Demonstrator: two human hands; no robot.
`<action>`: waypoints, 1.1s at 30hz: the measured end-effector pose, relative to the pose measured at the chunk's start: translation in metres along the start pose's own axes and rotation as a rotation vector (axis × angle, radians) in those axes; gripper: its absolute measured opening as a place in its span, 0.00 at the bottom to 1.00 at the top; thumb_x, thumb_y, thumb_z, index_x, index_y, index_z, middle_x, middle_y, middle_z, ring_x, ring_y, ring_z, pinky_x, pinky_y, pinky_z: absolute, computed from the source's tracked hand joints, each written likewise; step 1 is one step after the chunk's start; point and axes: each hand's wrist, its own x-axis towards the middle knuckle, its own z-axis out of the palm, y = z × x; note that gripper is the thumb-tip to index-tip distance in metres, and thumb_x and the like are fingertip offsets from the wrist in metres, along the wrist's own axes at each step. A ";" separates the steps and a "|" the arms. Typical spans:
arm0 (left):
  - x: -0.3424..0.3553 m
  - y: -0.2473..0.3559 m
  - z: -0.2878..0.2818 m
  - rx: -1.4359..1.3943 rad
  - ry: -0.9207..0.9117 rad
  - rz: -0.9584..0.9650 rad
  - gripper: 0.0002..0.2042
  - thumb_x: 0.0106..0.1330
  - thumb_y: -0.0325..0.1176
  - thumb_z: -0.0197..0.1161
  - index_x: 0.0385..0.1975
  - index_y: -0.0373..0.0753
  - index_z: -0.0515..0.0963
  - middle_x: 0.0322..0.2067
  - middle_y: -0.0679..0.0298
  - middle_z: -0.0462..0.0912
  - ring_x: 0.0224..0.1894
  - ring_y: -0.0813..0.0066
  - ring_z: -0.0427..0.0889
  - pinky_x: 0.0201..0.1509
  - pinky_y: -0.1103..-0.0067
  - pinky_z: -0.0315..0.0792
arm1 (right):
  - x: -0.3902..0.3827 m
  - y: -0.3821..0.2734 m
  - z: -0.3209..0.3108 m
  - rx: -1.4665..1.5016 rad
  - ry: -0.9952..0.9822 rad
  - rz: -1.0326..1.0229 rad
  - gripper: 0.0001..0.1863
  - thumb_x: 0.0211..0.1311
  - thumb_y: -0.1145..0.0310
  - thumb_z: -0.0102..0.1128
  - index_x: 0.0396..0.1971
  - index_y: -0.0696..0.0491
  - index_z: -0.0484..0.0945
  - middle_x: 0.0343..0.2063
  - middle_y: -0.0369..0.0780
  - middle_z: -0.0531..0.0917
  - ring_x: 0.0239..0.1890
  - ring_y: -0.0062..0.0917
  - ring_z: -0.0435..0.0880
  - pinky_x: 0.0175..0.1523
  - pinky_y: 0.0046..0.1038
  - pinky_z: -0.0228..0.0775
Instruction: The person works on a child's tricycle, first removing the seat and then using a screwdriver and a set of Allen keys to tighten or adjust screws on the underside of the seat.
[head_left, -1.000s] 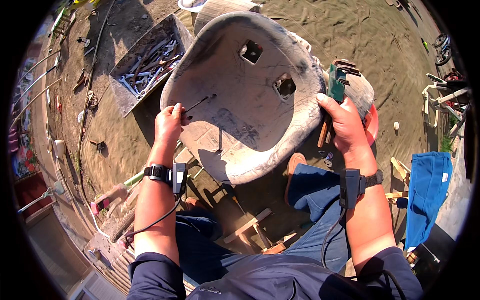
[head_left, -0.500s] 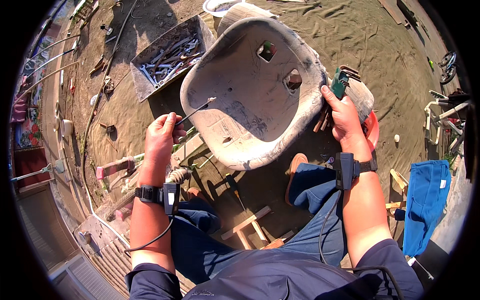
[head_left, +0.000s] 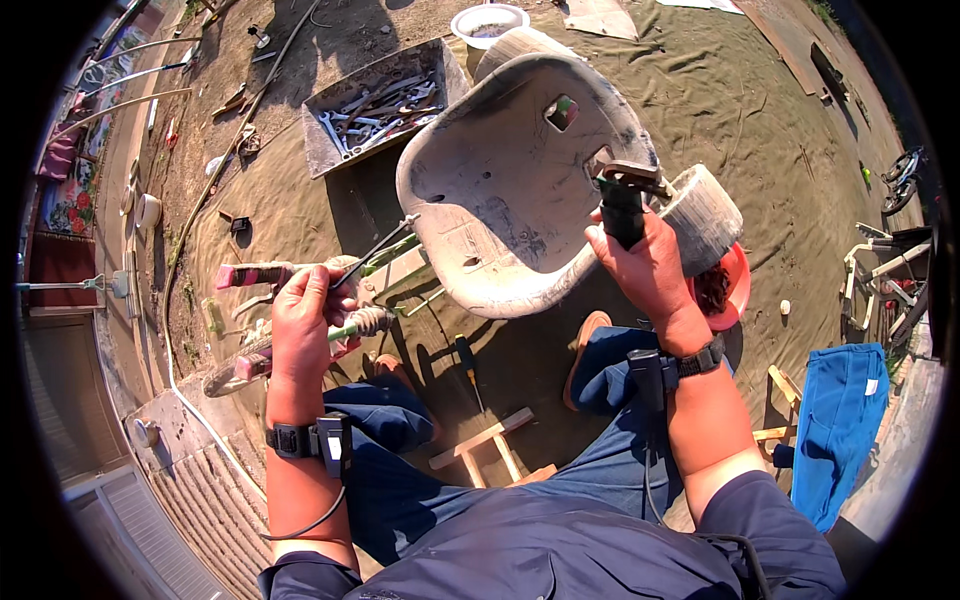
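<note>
My left hand (head_left: 308, 312) is closed in a pinch on a thin dark metal rod (head_left: 372, 254). The rod slants up to the right, and its small pale tip lies by the left edge of a dirty grey moulded seat (head_left: 475, 185). Over the seat's right side, my right hand (head_left: 652, 268) grips a folding hex key set (head_left: 622, 212) with a dark green holder. Several rust-coloured keys show at its top end. Two square holes pierce the seat. Beside my right hand stands a grey drum-shaped wheel (head_left: 708, 222).
A metal tray (head_left: 320, 155) of wrenches lies beyond the seat, near a white basin (head_left: 490, 22). A red bowl (head_left: 738, 290) sits right of the wheel. Pink-ended handles (head_left: 250, 274) are by my left hand. A screwdriver (head_left: 466, 362) and wooden frame (head_left: 485, 442) lie between my feet.
My right hand has moved left with the hex key set, from the seat's right edge to over it, turning the set. The rod's tip has come to the seat's left edge. The view has shifted.
</note>
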 end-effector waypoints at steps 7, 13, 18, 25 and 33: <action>-0.026 -0.008 -0.023 -0.085 0.051 -0.042 0.14 0.75 0.41 0.55 0.41 0.34 0.78 0.29 0.63 0.82 0.25 0.80 0.80 0.25 0.87 0.69 | -0.057 0.051 0.114 -0.567 -1.216 0.084 0.21 0.60 0.48 0.61 0.40 0.52 0.80 0.35 0.47 0.84 0.42 0.44 0.83 0.45 0.43 0.74; -0.032 -0.023 -0.044 -0.125 -0.021 -0.077 0.14 0.76 0.41 0.54 0.39 0.35 0.79 0.27 0.65 0.81 0.23 0.81 0.79 0.26 0.87 0.70 | -0.101 0.088 0.155 -0.991 -1.547 0.055 0.20 0.63 0.49 0.60 0.46 0.48 0.84 0.39 0.44 0.86 0.47 0.41 0.84 0.52 0.41 0.76; -0.033 -0.030 -0.053 -0.192 -0.068 -0.094 0.14 0.76 0.41 0.54 0.39 0.35 0.79 0.28 0.64 0.81 0.24 0.80 0.80 0.27 0.86 0.70 | -0.067 0.074 0.146 -0.922 -1.345 -0.011 0.22 0.62 0.49 0.61 0.49 0.49 0.83 0.41 0.45 0.85 0.48 0.41 0.83 0.52 0.40 0.76; -0.038 -0.027 -0.048 -0.147 -0.094 -0.126 0.13 0.75 0.41 0.55 0.39 0.36 0.77 0.27 0.63 0.82 0.24 0.80 0.80 0.25 0.87 0.70 | -0.007 -0.014 0.126 0.490 -0.761 0.330 0.25 0.65 0.67 0.66 0.60 0.57 0.72 0.43 0.40 0.84 0.43 0.18 0.83 0.45 0.22 0.76; -0.036 -0.031 -0.030 -0.081 -0.161 -0.132 0.14 0.75 0.41 0.55 0.39 0.36 0.78 0.28 0.63 0.81 0.25 0.81 0.81 0.25 0.87 0.69 | -0.004 -0.020 0.132 0.645 -0.734 0.362 0.20 0.66 0.70 0.64 0.57 0.57 0.76 0.42 0.38 0.84 0.41 0.16 0.83 0.44 0.19 0.76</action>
